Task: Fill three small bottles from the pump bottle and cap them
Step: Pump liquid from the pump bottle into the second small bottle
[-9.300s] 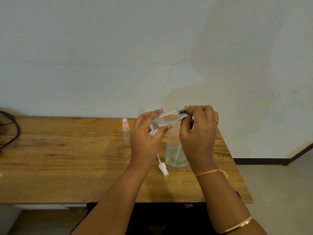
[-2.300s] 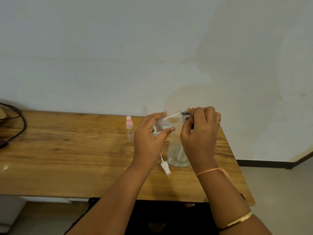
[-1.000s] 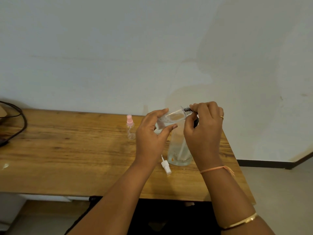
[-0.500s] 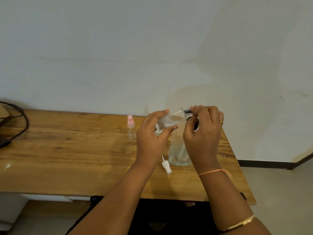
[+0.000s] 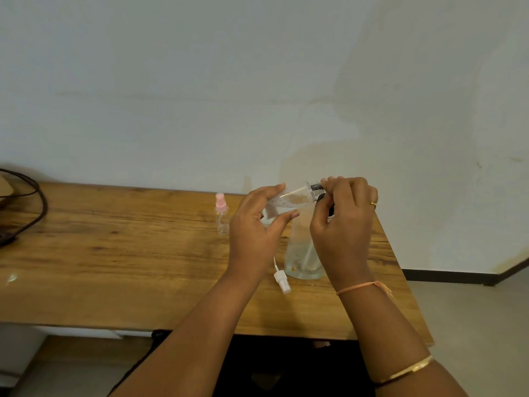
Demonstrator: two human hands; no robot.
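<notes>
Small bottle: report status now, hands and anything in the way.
Left hand holds small bottle tilted, off the table. Right hand pinches its neck. White cap lies loose on table; pump bottle stands beneath the hands.

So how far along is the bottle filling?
Done-looking: one pink-capped bottle stands capped on the table; fill unreadable. In hand: left hand holds a small clear bottle tilted, right hand pinches a dark piece at its neck. Left: a white spray cap lies loose beside the large clear bottle; no third small bottle in view.
</notes>
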